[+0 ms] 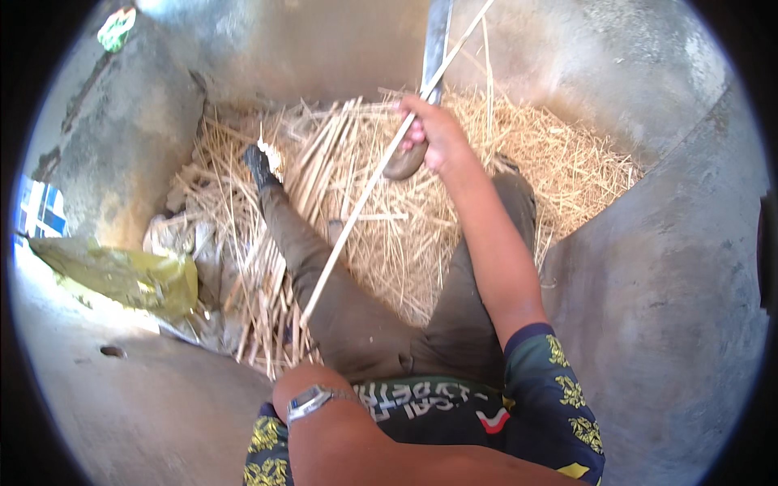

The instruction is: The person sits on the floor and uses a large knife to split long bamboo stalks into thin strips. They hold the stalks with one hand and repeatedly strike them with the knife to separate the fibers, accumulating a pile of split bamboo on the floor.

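Your right hand point(433, 134) grips the knife point(436, 44) handle, likely for control, blade pointing far; the stick point(357, 214) slants across. Near-left, your left hand point(310, 375) hides its fingers: can't tell grip.

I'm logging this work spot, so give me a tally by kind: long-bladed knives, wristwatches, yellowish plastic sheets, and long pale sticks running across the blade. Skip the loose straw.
Long-bladed knife: 1
Long pale stick: 1
Wristwatch: 1
Yellowish plastic sheet: 1
Total: 4
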Demonstrator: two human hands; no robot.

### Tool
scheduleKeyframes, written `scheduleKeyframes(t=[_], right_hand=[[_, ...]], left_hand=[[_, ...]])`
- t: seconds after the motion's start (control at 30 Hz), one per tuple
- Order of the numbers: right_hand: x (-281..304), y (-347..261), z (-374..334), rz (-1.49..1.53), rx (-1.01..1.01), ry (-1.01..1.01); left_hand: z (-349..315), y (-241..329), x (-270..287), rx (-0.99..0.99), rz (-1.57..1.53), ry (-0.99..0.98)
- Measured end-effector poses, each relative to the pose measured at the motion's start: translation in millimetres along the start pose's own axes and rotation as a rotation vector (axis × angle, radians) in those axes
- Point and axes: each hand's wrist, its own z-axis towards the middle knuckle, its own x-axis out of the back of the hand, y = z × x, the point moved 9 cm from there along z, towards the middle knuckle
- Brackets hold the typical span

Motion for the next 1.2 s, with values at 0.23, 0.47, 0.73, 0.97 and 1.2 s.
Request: scheduleKeyframes(t=[0.23,0.47,0.73,0.97,1.2], right_hand=[[-7.8,1.7,-5.2,-0.093,-0.007,0.007],[-8.2,-1.5,-9.5,-0.088,0.018,-0.025],[-17.9,-15.2,-22.6,-0.09,0.047,-0.066],[-13.3,-26.0,-22.7,-0.182,0.06,-0.053],[25.2,-42.6,-17.0,-0.095,0.081,0.063]], left_hand=[[-39.6,-30.8,23.2,0.241,0.081,0.005],[-68.1,-33.3,50.7,0.334,0.18,0.094],[-72.6,-57.2,159.5,0.361,1.363,0.389],[-158.1,-162.4,185.1,0.952,-0.043,0.354],[-154.4,-161.4,170.7,1.031,-0.115,0.54]])
